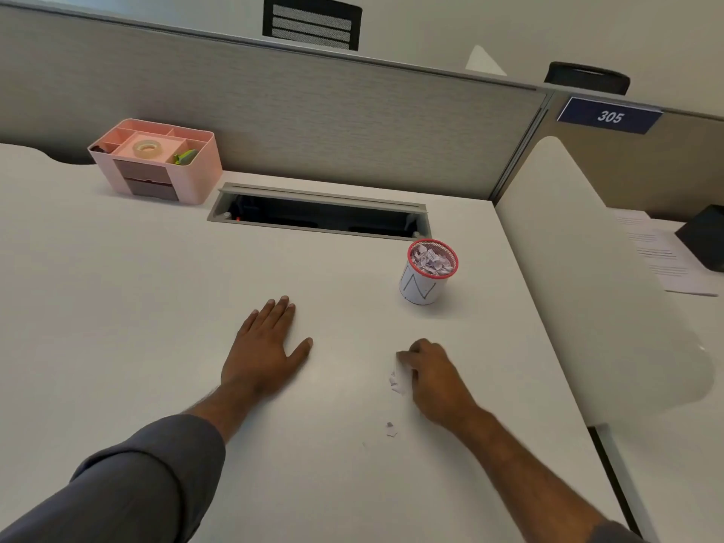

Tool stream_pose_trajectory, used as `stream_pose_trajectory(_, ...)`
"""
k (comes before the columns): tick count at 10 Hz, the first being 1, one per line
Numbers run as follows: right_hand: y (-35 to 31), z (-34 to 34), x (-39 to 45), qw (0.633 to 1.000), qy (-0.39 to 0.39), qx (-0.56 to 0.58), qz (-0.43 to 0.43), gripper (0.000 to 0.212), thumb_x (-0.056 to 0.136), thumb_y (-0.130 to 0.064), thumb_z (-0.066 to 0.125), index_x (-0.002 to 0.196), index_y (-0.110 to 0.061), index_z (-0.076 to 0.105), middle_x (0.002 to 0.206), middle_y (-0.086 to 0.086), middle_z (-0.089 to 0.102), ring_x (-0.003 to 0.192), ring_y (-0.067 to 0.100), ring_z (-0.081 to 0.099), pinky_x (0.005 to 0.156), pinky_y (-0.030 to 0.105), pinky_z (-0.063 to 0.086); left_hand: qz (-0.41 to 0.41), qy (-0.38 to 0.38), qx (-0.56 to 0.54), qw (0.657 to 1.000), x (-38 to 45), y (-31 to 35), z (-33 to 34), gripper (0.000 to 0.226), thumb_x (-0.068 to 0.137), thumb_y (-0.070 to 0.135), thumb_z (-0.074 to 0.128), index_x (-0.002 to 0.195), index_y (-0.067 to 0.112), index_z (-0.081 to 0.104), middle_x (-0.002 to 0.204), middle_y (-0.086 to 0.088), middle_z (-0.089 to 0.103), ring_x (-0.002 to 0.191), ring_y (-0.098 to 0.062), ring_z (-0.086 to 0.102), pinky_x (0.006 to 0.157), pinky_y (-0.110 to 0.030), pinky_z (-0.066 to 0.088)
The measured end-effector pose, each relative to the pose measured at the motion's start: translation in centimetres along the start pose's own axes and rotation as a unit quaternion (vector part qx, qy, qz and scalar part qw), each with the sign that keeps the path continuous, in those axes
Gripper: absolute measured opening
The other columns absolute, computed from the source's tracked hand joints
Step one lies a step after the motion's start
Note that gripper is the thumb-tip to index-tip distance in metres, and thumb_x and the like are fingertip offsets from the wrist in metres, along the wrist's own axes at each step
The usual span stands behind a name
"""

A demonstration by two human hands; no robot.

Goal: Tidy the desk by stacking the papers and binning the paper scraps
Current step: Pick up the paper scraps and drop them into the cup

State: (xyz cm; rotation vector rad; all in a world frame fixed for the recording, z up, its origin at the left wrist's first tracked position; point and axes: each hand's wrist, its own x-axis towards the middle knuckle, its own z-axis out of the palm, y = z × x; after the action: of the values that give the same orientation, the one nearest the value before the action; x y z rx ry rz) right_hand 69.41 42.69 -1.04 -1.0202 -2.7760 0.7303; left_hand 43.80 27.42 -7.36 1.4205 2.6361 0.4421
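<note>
A small white bin point(421, 286) with a red mesh rim stands on the white desk point(137, 307), filled with crumpled paper scraps. My left hand point(266, 350) lies flat on the desk, palm down, fingers spread, holding nothing. My right hand point(435, 376) is curled over a few white paper scraps point(396, 380), with its fingertips pinching them against the desk. One tiny scrap point(391, 429) lies loose nearer to me. Printed papers point(662, 256) lie on the neighbouring desk at the right.
A pink desk organiser point(156, 160) with tape sits at the back left. An open cable slot point(319, 213) runs along the back of the desk. A white divider panel point(580, 268) borders the right side, and a black box point(705, 237) stands beyond it.
</note>
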Motion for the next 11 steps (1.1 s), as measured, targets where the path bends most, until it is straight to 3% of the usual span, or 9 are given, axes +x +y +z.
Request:
stream_pose_trajectory(2,-1.9,1.6,-3.9,0.992,-0.083,-0.06,-0.076,0.02,0.081,0.002,0.047,0.091,-0.004,0.063,0.092,0.003,0.052,0.09,0.021,0.047,0.078,0.035,0.044,-0.001,-0.002,0.002,1.0,0.0,0.1,-0.1,0.076,0.097,0.063,0.029,0.16,0.024,0.015,0.167,0.012,0.004,0.153,-0.004,-0.002,0.125,-0.029,-0.001)
stream_pose_trajectory(4,0.0,-0.6,-5.3,0.998,0.023,0.039,0.041,0.028,0.087,0.004,0.055,0.107,-0.004,0.072,0.101,0.008,0.066,0.095,0.019,0.062,0.088,0.026,0.046,-0.001,0.0,-0.001,1.0,0.0,0.1,-0.1,0.076,0.097,0.063,0.03,0.16,0.024,0.016,0.167,0.012,0.006,0.154,-0.005,0.0,0.125,-0.029,-0.001)
stream_pose_trajectory(5,0.6,-0.4,-5.9,0.995,0.042,0.003,0.095,0.024,0.085,0.003,0.056,0.098,-0.006,0.073,0.098,0.009,0.065,0.092,0.023,0.063,0.081,0.024,0.044,0.0,-0.001,0.001,1.0,0.0,0.0,0.0,0.076,0.097,0.063,0.03,0.16,0.024,0.017,0.167,0.012,0.006,0.154,-0.005,0.0,0.125,-0.03,0.0)
stream_pose_trajectory(6,-0.6,1.0,-6.2,0.995,0.036,-0.022,0.091,0.022,0.086,0.001,0.05,0.092,-0.006,0.071,0.093,0.008,0.061,0.088,0.025,0.06,0.074,0.023,0.039,0.0,-0.002,0.001,1.0,0.0,0.0,0.0,0.077,0.096,0.064,0.028,0.16,0.024,0.016,0.168,0.012,0.006,0.154,-0.005,0.0,0.125,-0.03,0.0)
stream_pose_trajectory(7,-2.5,2.5,-6.5,0.998,0.029,0.014,0.057,0.02,0.084,0.003,0.052,0.09,-0.003,0.07,0.091,0.01,0.06,0.083,0.018,0.057,0.068,0.006,0.033,0.004,0.001,0.002,1.0,0.0,0.0,0.1,0.077,0.096,0.064,0.028,0.16,0.023,0.018,0.168,0.011,0.008,0.154,-0.006,0.001,0.125,-0.03,0.001)
stream_pose_trajectory(8,-4.4,3.3,-6.6,0.998,-0.014,0.062,0.012,0.019,0.083,0.004,0.053,0.09,0.0,0.071,0.089,0.014,0.064,0.082,0.018,0.059,0.075,0.011,0.037,0.002,-0.002,0.002,1.0,0.1,-0.1,0.0,0.078,0.095,0.065,0.026,0.16,0.023,0.017,0.168,0.01,0.007,0.154,-0.006,0.001,0.125,-0.03,0.0)
stream_pose_trajectory(9,-4.7,2.5,-6.4,0.992,-0.01,0.12,0.023,0.025,0.082,0.011,0.053,0.091,0.0,0.074,0.089,0.011,0.071,0.08,0.012,0.064,0.075,0.002,0.038,0.004,-0.003,0.0,1.0,0.1,0.0,0.0,0.08,0.093,0.067,0.022,0.16,0.023,0.018,0.168,0.01,0.008,0.154,-0.006,0.001,0.125,-0.03,0.0)
stream_pose_trajectory(10,-3.8,1.0,-6.1,0.991,0.048,0.107,0.065,0.026,0.087,0.007,0.055,0.099,-0.006,0.074,0.095,0.004,0.07,0.086,0.007,0.06,0.075,-0.002,0.035,0.005,-0.002,0.001,1.0,0.0,0.0,0.0,0.08,0.093,0.066,0.023,0.16,0.022,0.019,0.168,0.01,0.009,0.154,-0.007,0.002,0.125,-0.03,0.001)
stream_pose_trajectory(11,-3.2,0.9,-6.3,0.995,-0.015,0.068,0.067,0.026,0.086,-0.004,0.062,0.11,-0.01,0.07,0.103,0.003,0.064,0.093,0.014,0.059,0.077,0.006,0.036,0.002,0.003,-0.001,1.0,-0.1,0.0,0.0,0.081,0.092,0.068,0.022,0.159,0.022,0.02,0.167,0.01,0.011,0.154,-0.007,0.003,0.125,-0.03,0.001)
